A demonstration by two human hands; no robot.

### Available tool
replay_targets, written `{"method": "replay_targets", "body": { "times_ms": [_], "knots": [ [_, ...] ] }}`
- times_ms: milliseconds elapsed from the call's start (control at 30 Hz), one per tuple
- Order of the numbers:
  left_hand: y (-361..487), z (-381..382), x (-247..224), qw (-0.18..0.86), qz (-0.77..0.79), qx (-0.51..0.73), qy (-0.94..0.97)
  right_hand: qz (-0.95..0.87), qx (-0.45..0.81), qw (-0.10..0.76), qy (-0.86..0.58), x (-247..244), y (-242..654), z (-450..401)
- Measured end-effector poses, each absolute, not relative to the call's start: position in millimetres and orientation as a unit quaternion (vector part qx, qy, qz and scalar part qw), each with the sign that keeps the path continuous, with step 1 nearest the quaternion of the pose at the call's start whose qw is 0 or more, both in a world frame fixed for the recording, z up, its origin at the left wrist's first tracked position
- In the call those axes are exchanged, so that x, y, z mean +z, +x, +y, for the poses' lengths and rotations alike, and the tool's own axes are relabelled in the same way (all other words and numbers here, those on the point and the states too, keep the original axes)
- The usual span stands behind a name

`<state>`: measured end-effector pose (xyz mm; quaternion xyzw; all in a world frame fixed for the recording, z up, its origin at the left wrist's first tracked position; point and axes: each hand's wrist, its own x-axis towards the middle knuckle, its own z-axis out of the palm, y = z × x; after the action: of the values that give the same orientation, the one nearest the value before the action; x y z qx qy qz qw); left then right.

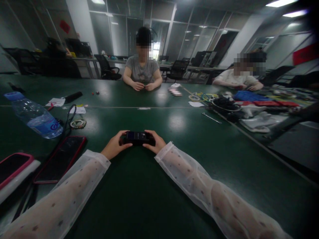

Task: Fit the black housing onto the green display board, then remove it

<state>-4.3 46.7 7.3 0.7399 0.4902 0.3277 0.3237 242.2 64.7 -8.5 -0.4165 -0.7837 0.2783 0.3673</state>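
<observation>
Between my hands is a small black box-shaped device point(136, 137) with a dark screen and pale markings on its upper face. My left hand point(117, 143) grips its left end, thumb along the near side and fingers behind. At its right end my right hand point(155, 141) is closed in the same way. The device is over the green table point(174, 186); whether it rests on the surface I cannot tell. What kind of device it is does not show clearly. Sheer white dotted sleeves cover both my forearms.
To the left are a water bottle point(37, 116), a red-edged phone point(61, 159), a pink-cased phone point(15, 166) and a beaded bracelet point(78, 123). A wrench point(211, 118) lies right of centre, near piled cables and bags point(259, 113). Two people sit across the table.
</observation>
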Motion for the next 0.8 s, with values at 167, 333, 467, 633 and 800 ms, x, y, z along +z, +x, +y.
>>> {"method": "replay_targets", "body": {
  "times_ms": [167,333,467,633,800],
  "knots": [
    [-4.5,46.3,8.4,0.329,0.488,0.325,0.740,-0.785,0.280,0.366,-0.415,-9.5,242.9,65.4],
    [-5.0,47.2,7.1,0.327,0.488,0.322,0.742,-0.784,0.280,0.365,-0.417,-9.5,242.5,65.7],
    [-5.4,47.6,6.3,0.328,0.493,0.319,0.740,-0.785,0.279,0.363,-0.417,-9.2,242.3,65.6],
    [-5.8,47.7,5.7,0.332,0.493,0.320,0.738,-0.789,0.268,0.367,-0.414,-8.9,242.3,64.9],
    [-5.7,48.6,3.5,0.332,0.491,0.328,0.736,-0.792,0.271,0.361,-0.411,-9.6,242.4,65.2]
  ]
}}
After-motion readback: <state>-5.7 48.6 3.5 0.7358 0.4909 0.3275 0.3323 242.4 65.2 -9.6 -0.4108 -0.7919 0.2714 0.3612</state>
